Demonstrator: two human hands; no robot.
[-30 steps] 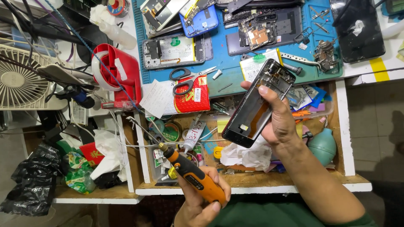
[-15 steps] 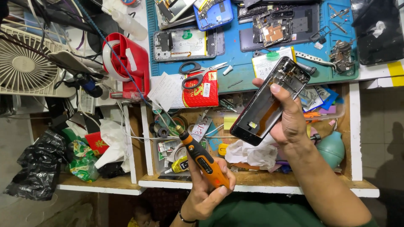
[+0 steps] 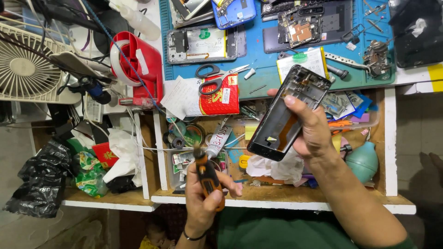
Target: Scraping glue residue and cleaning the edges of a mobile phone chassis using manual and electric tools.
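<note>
Left grip: left hand [image 3: 205, 196] is wrapped tight around an orange rotary tool [image 3: 208, 177], bit end pointing up and away, over the open drawer [image 3: 277, 193].
Right grip: right hand [image 3: 311, 133] is clamped on a stripped phone frame [image 3: 288, 113], thumb across the near face, fingers behind, held tilted above the drawer, just below the blue mat [image 3: 267, 78].
Where they sit: tool and frame are apart, with a glue tube [image 3: 218, 140] and tissue [image 3: 277, 168] below the gap.
Doing it well: I'd guess the bit needs to meet the frame edge lightly, with the frame braced against something so it doesn't skate onto the orange flex inside.
Around: scissors [image 3: 214, 78], red tape dispenser [image 3: 138, 69], opened phones on the surface, a white fan [image 3: 27, 69] on the left.
Hard to see: the tool's tip is blurred, so I can't tell what bit is fitted or whether it's spinning. The frame's far side is hidden by the fingers, and the top row of phones is cut off.
</note>
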